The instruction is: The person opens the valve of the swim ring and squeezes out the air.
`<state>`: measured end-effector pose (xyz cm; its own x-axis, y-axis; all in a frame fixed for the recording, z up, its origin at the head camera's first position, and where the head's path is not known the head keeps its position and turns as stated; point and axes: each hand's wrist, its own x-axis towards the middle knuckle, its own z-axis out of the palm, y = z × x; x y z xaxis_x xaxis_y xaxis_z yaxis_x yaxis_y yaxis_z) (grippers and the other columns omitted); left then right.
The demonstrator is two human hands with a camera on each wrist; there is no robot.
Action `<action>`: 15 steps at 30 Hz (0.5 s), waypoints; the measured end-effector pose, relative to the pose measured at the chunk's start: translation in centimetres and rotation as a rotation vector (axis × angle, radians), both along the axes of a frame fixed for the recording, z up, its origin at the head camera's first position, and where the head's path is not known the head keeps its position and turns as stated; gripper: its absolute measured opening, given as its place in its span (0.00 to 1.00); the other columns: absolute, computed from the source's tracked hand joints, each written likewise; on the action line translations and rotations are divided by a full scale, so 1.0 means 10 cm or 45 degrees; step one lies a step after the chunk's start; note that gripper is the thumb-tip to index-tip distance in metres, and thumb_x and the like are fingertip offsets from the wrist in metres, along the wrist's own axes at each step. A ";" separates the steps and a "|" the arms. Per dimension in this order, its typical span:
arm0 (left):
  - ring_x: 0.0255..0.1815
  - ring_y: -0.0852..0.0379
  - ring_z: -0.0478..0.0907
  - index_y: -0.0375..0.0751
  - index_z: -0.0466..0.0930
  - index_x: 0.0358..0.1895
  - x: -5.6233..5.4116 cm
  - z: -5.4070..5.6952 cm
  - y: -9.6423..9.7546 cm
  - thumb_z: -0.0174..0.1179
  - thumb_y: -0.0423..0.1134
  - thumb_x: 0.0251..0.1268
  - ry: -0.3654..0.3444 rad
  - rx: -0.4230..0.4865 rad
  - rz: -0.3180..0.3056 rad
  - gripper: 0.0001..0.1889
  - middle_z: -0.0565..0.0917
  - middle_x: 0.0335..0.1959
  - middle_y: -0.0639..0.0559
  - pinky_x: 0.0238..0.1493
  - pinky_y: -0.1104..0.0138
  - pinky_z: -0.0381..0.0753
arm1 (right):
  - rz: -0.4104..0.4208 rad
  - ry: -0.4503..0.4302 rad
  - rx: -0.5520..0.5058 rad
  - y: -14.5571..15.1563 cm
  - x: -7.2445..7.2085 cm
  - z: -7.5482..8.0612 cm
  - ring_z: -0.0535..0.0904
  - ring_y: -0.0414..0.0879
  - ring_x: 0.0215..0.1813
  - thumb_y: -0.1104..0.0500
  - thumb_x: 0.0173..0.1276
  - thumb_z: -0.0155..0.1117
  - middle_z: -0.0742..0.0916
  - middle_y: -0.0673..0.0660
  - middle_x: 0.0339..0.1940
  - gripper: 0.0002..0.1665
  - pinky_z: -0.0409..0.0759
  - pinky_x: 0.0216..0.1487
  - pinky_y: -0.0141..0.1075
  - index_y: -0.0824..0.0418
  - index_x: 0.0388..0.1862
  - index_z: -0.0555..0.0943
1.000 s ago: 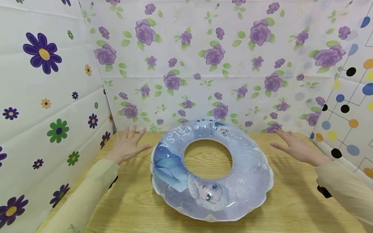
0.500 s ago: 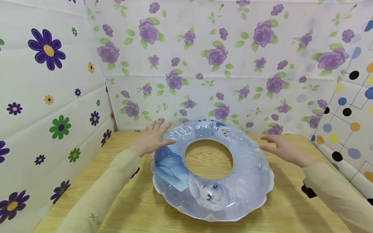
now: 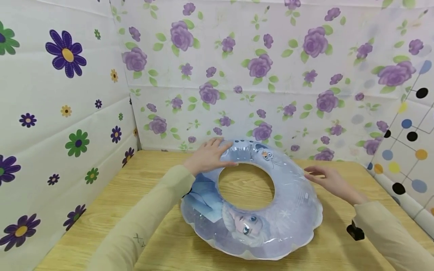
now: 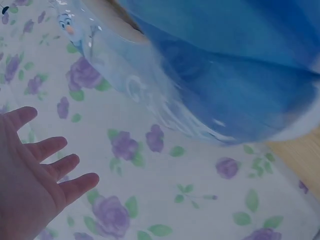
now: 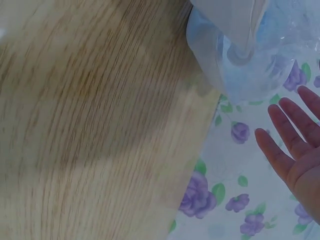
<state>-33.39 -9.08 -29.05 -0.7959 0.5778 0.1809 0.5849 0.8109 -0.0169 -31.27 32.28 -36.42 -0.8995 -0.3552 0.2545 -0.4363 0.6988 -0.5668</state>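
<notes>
An inflated blue and lilac swim ring (image 3: 295, 203), printed with cartoon figures, lies on the wooden table. My left hand (image 3: 209, 156) is spread over the ring's far left part and overlaps it in the head view. In the left wrist view the fingers of that hand (image 4: 40, 175) are extended, with a gap to the ring (image 4: 200, 75). My right hand (image 3: 330, 181) is at the ring's right edge, fingertips right by its rim. The right wrist view shows this hand (image 5: 300, 145) with fingers extended and nothing in them, below the ring's translucent side (image 5: 210, 55).
The wooden table (image 3: 152, 241) is bounded by a rose-patterned cloth (image 3: 230, 67) at the back. A flower-patterned cloth (image 3: 44, 143) stands on the left, a dotted one (image 3: 413, 158) on the right. A black wrist device (image 3: 355, 231) sits under the right sleeve.
My left hand has moved right, from beside the ring to over its far left part. The right hand has come left, closer to the ring's edge. The ring looks unmoved; the view shifts slightly.
</notes>
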 end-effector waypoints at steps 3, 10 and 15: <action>0.67 0.44 0.47 0.56 0.49 0.71 0.00 0.02 0.16 0.37 0.74 0.54 -0.020 -0.023 -0.014 0.43 0.50 0.69 0.43 0.60 0.49 0.51 | -0.003 -0.008 -0.016 -0.02 0.00 0.00 0.72 0.60 0.52 0.47 0.67 0.54 0.76 0.63 0.54 0.26 0.68 0.46 0.57 0.62 0.56 0.74; 0.67 0.44 0.47 0.57 0.50 0.71 -0.03 0.00 0.52 0.33 0.76 0.53 -0.008 -0.109 -0.012 0.44 0.52 0.69 0.44 0.58 0.43 0.46 | -0.002 0.007 -0.059 -0.04 0.03 -0.01 0.73 0.59 0.52 0.48 0.67 0.55 0.77 0.62 0.53 0.26 0.68 0.47 0.57 0.63 0.56 0.74; 0.68 0.44 0.45 0.58 0.49 0.71 -0.04 -0.04 0.78 0.33 0.76 0.52 -0.023 -0.144 -0.051 0.44 0.50 0.69 0.45 0.59 0.44 0.48 | 0.001 0.001 -0.081 -0.02 0.05 -0.03 0.72 0.59 0.52 0.48 0.66 0.56 0.78 0.62 0.52 0.26 0.68 0.46 0.57 0.64 0.56 0.74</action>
